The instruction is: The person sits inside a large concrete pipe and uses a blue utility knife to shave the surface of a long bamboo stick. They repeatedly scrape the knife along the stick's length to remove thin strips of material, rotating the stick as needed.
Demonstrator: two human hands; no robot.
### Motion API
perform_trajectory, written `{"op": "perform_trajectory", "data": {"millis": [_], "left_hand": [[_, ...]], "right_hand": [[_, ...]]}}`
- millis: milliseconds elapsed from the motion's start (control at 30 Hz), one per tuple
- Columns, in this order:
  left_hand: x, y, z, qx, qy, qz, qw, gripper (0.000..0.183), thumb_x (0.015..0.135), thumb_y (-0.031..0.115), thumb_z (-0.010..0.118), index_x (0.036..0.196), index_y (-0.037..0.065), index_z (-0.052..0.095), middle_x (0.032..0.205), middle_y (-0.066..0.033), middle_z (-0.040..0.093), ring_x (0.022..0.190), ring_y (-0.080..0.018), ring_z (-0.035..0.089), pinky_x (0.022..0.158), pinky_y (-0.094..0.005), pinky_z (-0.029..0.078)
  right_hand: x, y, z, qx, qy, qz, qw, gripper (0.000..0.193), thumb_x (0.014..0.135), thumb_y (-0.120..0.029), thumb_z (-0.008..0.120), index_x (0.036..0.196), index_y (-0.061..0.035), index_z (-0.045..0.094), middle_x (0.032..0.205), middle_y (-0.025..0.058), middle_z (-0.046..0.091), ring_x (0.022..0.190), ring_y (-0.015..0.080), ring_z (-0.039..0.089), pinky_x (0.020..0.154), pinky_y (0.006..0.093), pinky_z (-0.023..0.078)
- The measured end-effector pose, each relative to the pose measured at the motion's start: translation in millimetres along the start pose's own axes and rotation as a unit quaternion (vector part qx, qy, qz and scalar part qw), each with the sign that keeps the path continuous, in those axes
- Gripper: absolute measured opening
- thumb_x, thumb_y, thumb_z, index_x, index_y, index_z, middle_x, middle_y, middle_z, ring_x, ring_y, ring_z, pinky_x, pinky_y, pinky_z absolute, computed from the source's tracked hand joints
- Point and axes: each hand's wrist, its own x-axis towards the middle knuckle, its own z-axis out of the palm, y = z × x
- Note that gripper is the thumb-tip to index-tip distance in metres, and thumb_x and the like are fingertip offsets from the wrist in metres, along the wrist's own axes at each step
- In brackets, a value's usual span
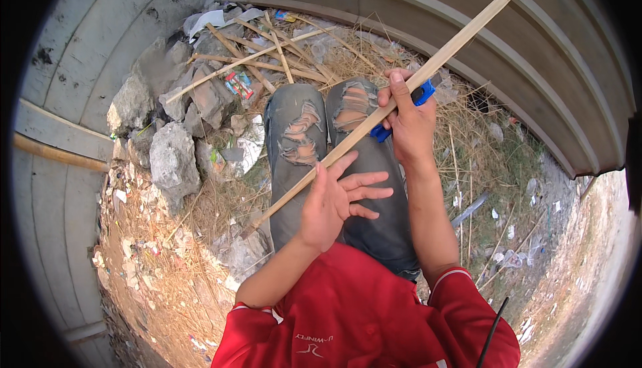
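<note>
A long, pale bamboo strip [461, 39] slants across my lap, from the upper right down to the lower left. My right hand [412, 117] is closed around it, thumb lying on top. Blue parts of a tool [422, 92] show on both sides of the strip in the same grip; the rest of that tool is hidden by the hand and strip. My left hand [334, 199] has its fingers spread over my thigh, the thumb side against or very close to the strip's lower part; whether it touches, I cannot tell.
My knees in torn dark jeans [294, 134] are bent in front. Grey rocks [175, 157] lie to the left, with several bamboo pieces [287, 60] beyond. Corrugated metal walls [401, 0] curve behind and at left [73, 47]. Dry grass and litter cover the ground.
</note>
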Motion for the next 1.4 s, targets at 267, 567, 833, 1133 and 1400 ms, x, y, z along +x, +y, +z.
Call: {"op": "perform_trajectory", "data": {"millis": [267,567,833,1133,1400], "left_hand": [[-39,9,-36,0.707,0.124,0.250,0.650,0.063,0.096,0.013,0.073,0.151,-0.002,0.048,0.102,-0.0148,0.073,0.084,-0.0177,0.069,0.070,-0.0292,0.055],[-34,-14,-51,0.453,0.131,0.097,0.877,0.039,0.108,0.014,0.058,0.142,-0.005,0.058,0.072,0.0036,0.055,0.059,-0.0027,0.046,0.053,-0.0213,0.036],[-17,3,-48,0.397,0.141,0.069,0.904,0.040,0.108,0.018,0.060,0.141,-0.004,0.060,0.078,0.0047,0.054,0.068,-0.0020,0.046,0.060,-0.0197,0.037],[-13,-2,-48,0.476,0.160,0.075,0.862,0.043,0.107,0.018,0.062,0.142,-0.007,0.058,0.089,0.0036,0.062,0.078,-0.0018,0.051,0.067,-0.0196,0.043],[-19,-1,-57,0.530,0.172,0.119,0.822,0.043,0.107,0.017,0.060,0.147,0.000,0.057,0.067,0.0098,0.043,0.058,0.0002,0.037,0.050,-0.0213,0.028]], "right_hand": [[31,-32,-10,-0.016,0.026,0.045,0.998,0.025,0.104,-0.023,0.064,0.116,-0.0006,0.063,0.071,0.0024,0.060,0.051,0.0064,0.047,0.044,0.0230,0.035],[-6,-7,-36,-0.137,-0.048,0.071,0.987,0.030,0.104,-0.029,0.064,0.114,-0.0012,0.059,0.081,0.0051,0.064,0.058,0.0093,0.051,0.053,0.0279,0.040],[-69,-28,-27,-0.469,-0.276,0.009,0.839,0.032,0.106,-0.035,0.058,0.114,-0.0043,0.057,0.077,0.0180,0.066,0.068,0.0424,0.067,0.061,0.0473,0.049],[-66,-16,-20,-0.622,-0.292,-0.009,0.726,0.046,0.101,-0.045,0.063,0.088,-0.0016,0.068,0.066,0.0237,0.066,0.065,0.0483,0.066,0.061,0.0580,0.051],[-32,-3,-24,-0.673,-0.311,-0.121,0.660,0.050,0.098,-0.055,0.063,0.093,-0.0060,0.070,0.065,0.0191,0.067,0.061,0.0449,0.067,0.056,0.0543,0.052]]}}
